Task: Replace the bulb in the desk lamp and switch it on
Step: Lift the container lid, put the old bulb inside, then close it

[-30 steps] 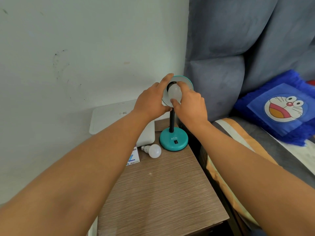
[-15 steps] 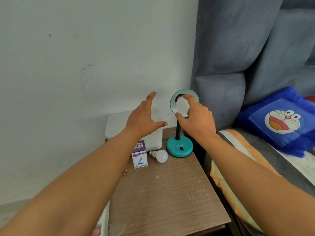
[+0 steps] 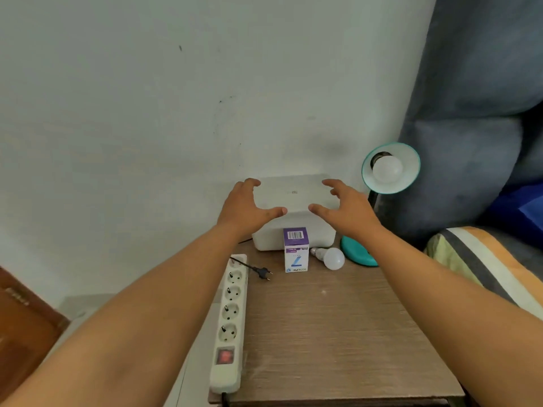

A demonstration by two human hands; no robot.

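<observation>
Both hands empty, fingers spread: left hand [image 3: 248, 208], right hand [image 3: 345, 211], above white box [image 3: 293, 230]. Round white bulb [image 3: 387, 169] sits in teal desk lamp [image 3: 390, 168]. Black plug [image 3: 263, 272] lies loose on brown wooden table [image 3: 338, 333]. Next: push plug straight into white power strip [image 3: 230, 321].

Two bare forearms enter from the bottom corners, no sleeves visible anywhere along them up to the frame edge. Left hand [image 3: 246, 208] and right hand [image 3: 345, 211] both bare: no gloves, rings, watch or wristband seen on either wrist; fingers [image 3: 329, 185] uncovered, thumbnails short and plain where they show. Nothing else of the person's body or clothing falls inside the view
</observation>
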